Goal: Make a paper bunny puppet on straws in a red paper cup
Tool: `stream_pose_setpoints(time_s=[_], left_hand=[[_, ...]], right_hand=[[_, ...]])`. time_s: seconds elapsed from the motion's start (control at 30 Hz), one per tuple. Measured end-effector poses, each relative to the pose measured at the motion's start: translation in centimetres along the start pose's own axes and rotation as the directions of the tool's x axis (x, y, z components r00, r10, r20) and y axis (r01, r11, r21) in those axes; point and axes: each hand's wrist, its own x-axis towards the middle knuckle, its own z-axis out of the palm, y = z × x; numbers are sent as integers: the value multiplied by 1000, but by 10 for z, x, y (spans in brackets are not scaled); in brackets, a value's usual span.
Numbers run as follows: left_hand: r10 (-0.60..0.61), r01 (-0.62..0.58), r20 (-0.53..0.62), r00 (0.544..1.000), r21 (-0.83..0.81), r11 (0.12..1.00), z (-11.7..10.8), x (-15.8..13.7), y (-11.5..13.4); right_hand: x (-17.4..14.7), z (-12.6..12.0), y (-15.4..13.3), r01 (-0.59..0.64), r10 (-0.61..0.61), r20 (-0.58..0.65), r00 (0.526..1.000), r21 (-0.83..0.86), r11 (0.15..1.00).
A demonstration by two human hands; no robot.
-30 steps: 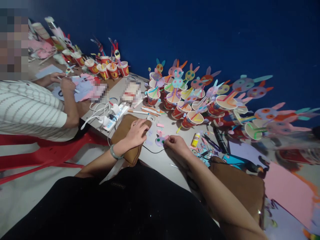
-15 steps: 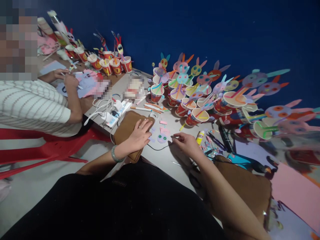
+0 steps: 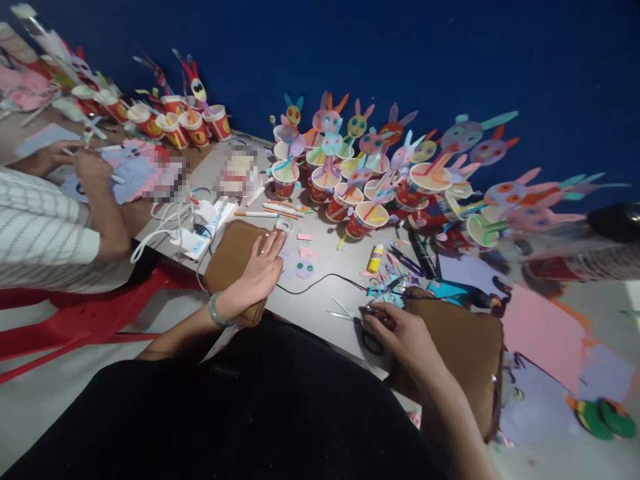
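My left hand lies palm down with fingers stretched out, over the right edge of a brown cushion. By its fingertips are a roll of clear tape and a small purple paper face with green eyes and pink paper pieces above it. Over at the front of the table my right hand has its thumb and fingers at the dark handles of a pair of scissors, whose blades stand apart and point left. A thin black cable runs between the hands.
Several paper cups with paper rabbit heads stand at the back. A glue stick, paper scraps and a second brown cushion lie to the right. Left are a power strip, pens and a co-worker's hands.
My right hand has moved from beside the paper face toward me, onto the scissors, whose blades now show apart. My left hand stays on the cushion. The view has turned right.
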Motion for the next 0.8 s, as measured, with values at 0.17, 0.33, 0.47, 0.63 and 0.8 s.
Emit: stream_pose_setpoints(time_s=[0.17, 0.33, 0.47, 0.63, 0.8], left_hand=[[-1, -38, -165, 986, -232, 972, -12, 0, 9], [133, -164, -97, 986, -653, 739, -24, 7, 41], [219, -56, 105, 970, -780, 623, -13, 9, 67], [164, 28, 145, 976, -824, 566, 9, 1, 77], [162, 115, 207, 965, -887, 448, 20, -8, 77]], right_hand=[[-18, 14, -13, -24, 36, -57, 998, 196, 980], [-8, 50, -39, 10, 3, -26, 1000, 480, 877], [2, 68, -53, -20, 29, -5, 1000, 587, 809], [0, 74, -50, -68, 55, 41, 998, 611, 788], [-4, 79, -47, -76, 54, 54, 997, 636, 768]])
